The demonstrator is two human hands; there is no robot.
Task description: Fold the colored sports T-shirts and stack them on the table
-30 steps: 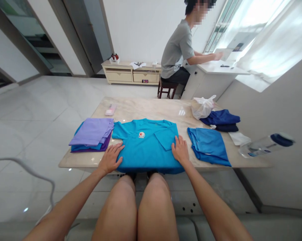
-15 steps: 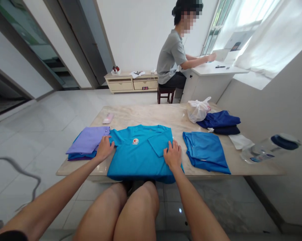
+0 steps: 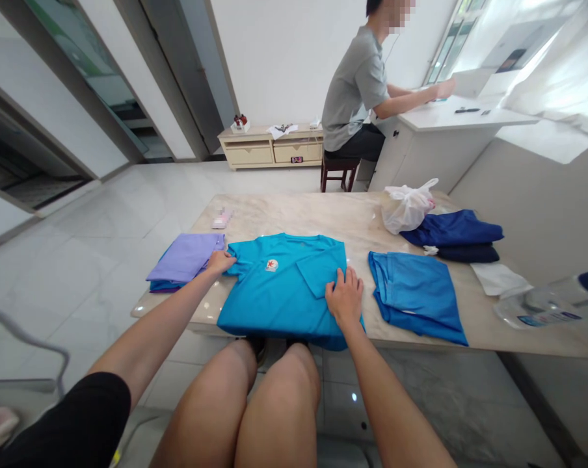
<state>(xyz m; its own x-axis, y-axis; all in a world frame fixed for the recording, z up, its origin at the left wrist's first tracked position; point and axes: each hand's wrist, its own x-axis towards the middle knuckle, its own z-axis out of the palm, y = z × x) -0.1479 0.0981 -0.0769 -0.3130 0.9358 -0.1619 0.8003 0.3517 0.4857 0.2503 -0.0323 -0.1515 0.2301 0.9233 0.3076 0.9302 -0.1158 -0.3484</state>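
Note:
A turquoise T-shirt (image 3: 279, 292) with a small round chest badge lies in front of me, its lower end hanging over the table's near edge. Its right sleeve is folded inward across the chest; the left one sticks out sideways. My left hand (image 3: 220, 262) pinches the edge of that outstretched sleeve. My right hand (image 3: 345, 298) rests on the shirt's right side with fingers spread. Beside my left hand is a folded stack with a lilac garment (image 3: 187, 257) on top. To the right of the shirt lies a folded blue garment (image 3: 418, 296).
The marble-look table (image 3: 294, 208) carries a white plastic bag (image 3: 406, 205), dark blue clothes (image 3: 457, 231), a clear bottle (image 3: 552, 305) and a small pink packet (image 3: 220, 219). Beyond it, a person in a grey shirt (image 3: 357, 84) sits at a white desk (image 3: 450, 120).
My left hand has moved slightly up and closed on the sleeve's edge. The right hand stays on the shirt. The view has shifted, so the table's far side sits slightly higher.

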